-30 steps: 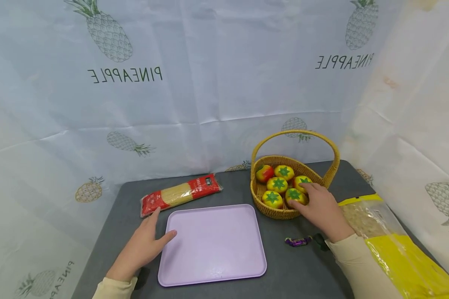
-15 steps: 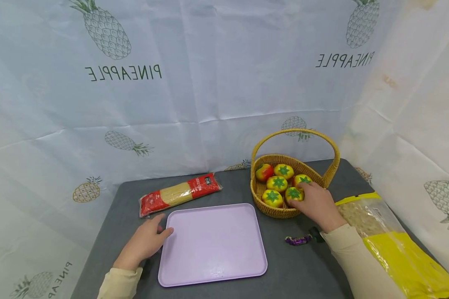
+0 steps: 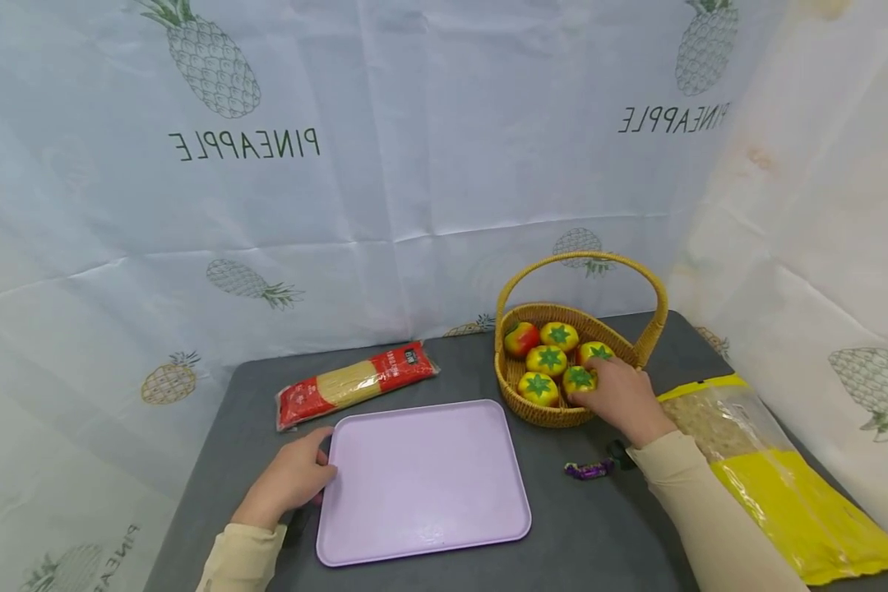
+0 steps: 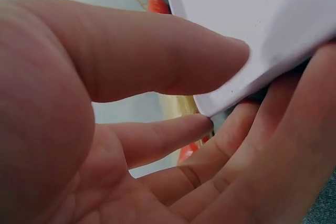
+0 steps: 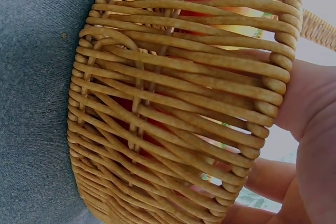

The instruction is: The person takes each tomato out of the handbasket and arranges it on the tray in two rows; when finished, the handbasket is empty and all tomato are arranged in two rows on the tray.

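In the head view, my left hand (image 3: 287,478) is at the left edge of a lilac tray (image 3: 423,485), fingers relaxed. The left wrist view has its thumb (image 4: 178,56) over the tray (image 4: 226,9), with fingertips against and partly behind the rim; whether the thumb touches is unclear. My right hand (image 3: 625,396) reaches into a wicker basket (image 3: 551,417) and grips a yellow-and-red fruit with a green star-shaped cap (image 3: 580,379). In the right wrist view, the basket wall (image 5: 178,87) hides most of the fingers and the fruit.
Several similar fruits (image 3: 547,360) fill the basket, under its tall handle (image 3: 585,257). A red packet of spaghetti (image 3: 355,385) lies behind the tray. A purple-wrapped candy (image 3: 589,469) is in front of the basket; a large yellow bag (image 3: 792,501) lies at right, beside the right forearm.
My left hand has come down and inward to the tray's left edge, its fingers drawing closer together. The right hand stays at the fruit, its fingers slightly tighter. The view has shifted slightly.
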`<action>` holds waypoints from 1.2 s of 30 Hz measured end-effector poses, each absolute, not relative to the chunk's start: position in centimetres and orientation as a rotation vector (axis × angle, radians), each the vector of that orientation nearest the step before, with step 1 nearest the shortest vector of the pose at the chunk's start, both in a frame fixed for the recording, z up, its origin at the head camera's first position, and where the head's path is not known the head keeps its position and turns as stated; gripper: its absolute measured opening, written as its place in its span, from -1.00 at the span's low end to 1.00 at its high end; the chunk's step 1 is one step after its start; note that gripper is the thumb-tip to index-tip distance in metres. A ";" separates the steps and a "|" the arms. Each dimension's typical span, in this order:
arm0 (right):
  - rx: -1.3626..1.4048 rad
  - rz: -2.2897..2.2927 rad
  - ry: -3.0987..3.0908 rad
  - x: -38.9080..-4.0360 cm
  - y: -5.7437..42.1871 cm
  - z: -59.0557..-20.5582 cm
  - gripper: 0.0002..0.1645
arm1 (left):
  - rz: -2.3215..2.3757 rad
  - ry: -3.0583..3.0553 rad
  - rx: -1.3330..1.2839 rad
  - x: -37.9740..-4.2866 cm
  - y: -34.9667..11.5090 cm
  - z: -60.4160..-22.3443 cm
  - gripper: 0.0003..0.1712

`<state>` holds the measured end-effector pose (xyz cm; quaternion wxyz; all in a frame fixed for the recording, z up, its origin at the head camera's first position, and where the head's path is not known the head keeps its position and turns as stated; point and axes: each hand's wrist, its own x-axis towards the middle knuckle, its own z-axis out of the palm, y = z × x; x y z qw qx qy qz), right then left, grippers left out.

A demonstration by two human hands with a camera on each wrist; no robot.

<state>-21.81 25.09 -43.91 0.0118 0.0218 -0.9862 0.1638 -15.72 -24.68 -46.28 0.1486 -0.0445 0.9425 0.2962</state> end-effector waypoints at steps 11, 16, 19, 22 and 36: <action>0.062 0.488 -3.081 -22.2 25.3 -44.1 -0.21 | 1.047 2.613 -0.106 -16.2 -25.8 -47.4 -0.13; 0.084 0.465 -3.066 -22.3 25.4 -44.3 -0.23 | 1.190 2.525 -0.111 -16.4 -26.5 -48.1 -0.11; 0.091 0.446 -3.045 -22.2 25.4 -44.0 -0.25 | 1.228 2.493 -0.097 -16.5 -26.7 -48.1 -0.10; 0.098 0.447 -3.031 -21.9 25.3 -43.4 -0.25 | 1.246 2.472 -0.086 -16.6 -26.9 -48.0 -0.09; 0.166 0.613 -3.000 -19.9 23.4 -39.0 -0.17 | 1.241 2.452 -0.147 -16.6 -26.8 -47.9 -0.12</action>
